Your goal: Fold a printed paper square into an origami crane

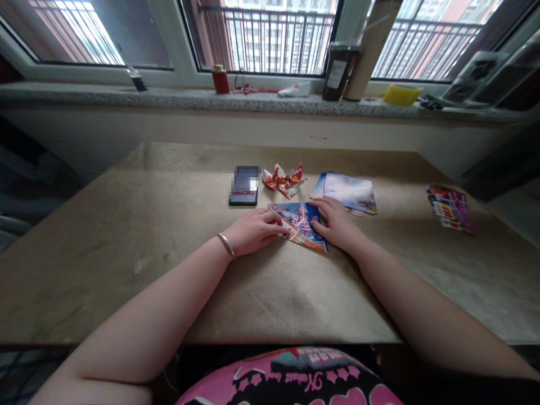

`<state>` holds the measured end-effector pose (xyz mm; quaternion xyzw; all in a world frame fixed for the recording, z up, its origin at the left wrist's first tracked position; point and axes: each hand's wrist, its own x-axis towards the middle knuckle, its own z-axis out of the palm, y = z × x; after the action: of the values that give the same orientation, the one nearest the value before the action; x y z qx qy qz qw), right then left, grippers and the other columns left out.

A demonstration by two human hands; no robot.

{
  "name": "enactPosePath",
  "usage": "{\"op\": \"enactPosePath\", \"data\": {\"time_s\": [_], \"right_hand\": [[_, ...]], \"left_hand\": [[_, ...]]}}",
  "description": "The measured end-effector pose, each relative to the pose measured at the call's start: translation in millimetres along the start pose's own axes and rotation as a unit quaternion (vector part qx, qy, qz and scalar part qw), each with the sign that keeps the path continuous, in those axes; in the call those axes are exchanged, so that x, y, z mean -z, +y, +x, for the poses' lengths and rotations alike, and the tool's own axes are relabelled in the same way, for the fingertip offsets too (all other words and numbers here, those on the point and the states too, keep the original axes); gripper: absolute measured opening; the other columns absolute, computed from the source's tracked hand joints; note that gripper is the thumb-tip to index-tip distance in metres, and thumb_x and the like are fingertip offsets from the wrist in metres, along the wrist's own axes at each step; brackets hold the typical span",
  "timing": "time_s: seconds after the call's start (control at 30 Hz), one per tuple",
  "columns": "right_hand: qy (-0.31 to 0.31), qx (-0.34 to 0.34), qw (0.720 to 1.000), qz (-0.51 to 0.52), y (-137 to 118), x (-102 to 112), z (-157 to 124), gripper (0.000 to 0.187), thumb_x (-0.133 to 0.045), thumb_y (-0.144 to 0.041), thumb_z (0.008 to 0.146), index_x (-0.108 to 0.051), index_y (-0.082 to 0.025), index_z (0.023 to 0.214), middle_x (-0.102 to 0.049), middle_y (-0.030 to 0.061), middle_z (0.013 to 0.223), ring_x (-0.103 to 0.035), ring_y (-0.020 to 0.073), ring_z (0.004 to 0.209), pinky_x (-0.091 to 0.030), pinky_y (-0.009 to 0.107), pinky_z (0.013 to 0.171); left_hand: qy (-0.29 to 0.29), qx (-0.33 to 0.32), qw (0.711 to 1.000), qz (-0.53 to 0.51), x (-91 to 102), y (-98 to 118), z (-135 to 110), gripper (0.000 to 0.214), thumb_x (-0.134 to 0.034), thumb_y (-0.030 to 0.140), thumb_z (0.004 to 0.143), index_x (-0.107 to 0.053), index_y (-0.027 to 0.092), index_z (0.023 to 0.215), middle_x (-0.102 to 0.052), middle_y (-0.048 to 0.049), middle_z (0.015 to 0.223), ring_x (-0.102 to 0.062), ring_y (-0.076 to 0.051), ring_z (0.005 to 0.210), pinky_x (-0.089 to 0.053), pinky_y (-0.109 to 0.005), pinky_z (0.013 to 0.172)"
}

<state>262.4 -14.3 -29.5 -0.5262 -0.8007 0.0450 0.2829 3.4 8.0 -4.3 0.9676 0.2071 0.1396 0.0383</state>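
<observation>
A folded sheet of printed paper (301, 218), blue with an orange and white edge strip, lies on the table in front of me. It forms a rough triangle. My left hand (258, 229), a silver bangle at its wrist, grips the left corner with bent fingers close together. Over the right edge rests my right hand (333, 220), its thumb and fingers apart and touching the paper. Just behind the sheet sits a folded red and white paper piece (283, 180) with pointed flaps. The undersides of both hands are hidden.
A dark phone (244, 185) lies left of the red and white piece. Behind my right hand is a stack of printed sheets (350, 191). More colourful printed papers (449, 208) lie at the table's right. A stone windowsill (169, 98) holds a red container (220, 80) and other items.
</observation>
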Motion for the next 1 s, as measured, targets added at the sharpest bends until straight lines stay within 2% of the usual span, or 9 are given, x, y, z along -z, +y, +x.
{"op": "enactPosePath", "data": {"time_s": [0.1,0.23,0.47,0.6,0.77,1.0], "right_hand": [[0.006,-0.022,1.000,-0.002,1,1,1,0.030,-0.055,-0.023,0.078,-0.061,-0.019,0.107,-0.062,0.0124,0.106,-0.053,0.0283,0.104,-0.042,0.047,0.091],[-0.016,-0.049,0.999,-0.002,0,3,1,0.017,-0.055,-0.024,0.078,-0.063,-0.018,0.092,-0.064,0.0088,0.088,-0.055,0.0237,0.084,-0.044,0.039,0.078],[-0.040,-0.081,0.996,0.014,-3,5,1,0.014,-0.059,-0.027,0.077,-0.066,-0.019,0.086,-0.061,0.0039,0.072,-0.053,0.0183,0.070,-0.039,0.030,0.063],[-0.043,-0.076,0.996,0.025,-5,6,1,0.016,-0.058,-0.028,0.078,-0.069,-0.021,0.087,-0.060,0.0019,0.067,-0.051,0.0161,0.065,-0.037,0.027,0.059],[-0.046,-0.072,0.996,0.011,-9,5,2,0.015,-0.058,-0.026,0.078,-0.070,-0.021,0.086,-0.058,0.0009,0.062,-0.050,0.0147,0.061,-0.035,0.026,0.056],[-0.076,-0.089,0.993,0.020,-10,8,2,0.016,-0.057,-0.025,0.079,-0.072,-0.020,0.083,-0.063,0.0022,0.065,-0.053,0.0153,0.061,-0.037,0.026,0.057]], "left_hand": [[0.012,0.007,1.000,0.022,0.1,-1,-1,0.025,-0.047,0.031,0.092,-0.066,0.027,0.107,-0.063,-0.0051,0.113,-0.053,-0.020,0.104,-0.043,-0.036,0.091],[0.019,0.023,0.999,0.041,0.7,-3,-3,0.028,-0.041,0.031,0.095,-0.066,0.026,0.106,-0.060,-0.0037,0.122,-0.052,-0.018,0.107,-0.044,-0.034,0.090],[-0.020,0.126,0.986,0.107,1.6,8,-4,0.034,-0.037,0.042,0.095,-0.060,0.029,0.117,-0.050,-0.0034,0.135,-0.048,-0.025,0.115,-0.036,-0.043,0.096],[-0.036,0.161,0.982,0.095,0.0,17,-3,0.043,-0.037,0.048,0.093,-0.053,0.025,0.125,-0.046,-0.0068,0.138,-0.045,-0.027,0.119,-0.035,-0.042,0.098],[-0.043,0.126,0.989,0.057,-0.7,25,0,0.044,-0.041,0.050,0.091,-0.052,0.027,0.127,-0.051,-0.0067,0.132,-0.047,-0.026,0.115,-0.034,-0.041,0.100],[-0.073,0.130,0.987,0.054,-1.9,21,-1,0.063,-0.045,0.059,0.085,-0.043,0.022,0.136,-0.039,-0.0103,0.144,-0.036,-0.030,0.130,-0.025,-0.045,0.109]]}}
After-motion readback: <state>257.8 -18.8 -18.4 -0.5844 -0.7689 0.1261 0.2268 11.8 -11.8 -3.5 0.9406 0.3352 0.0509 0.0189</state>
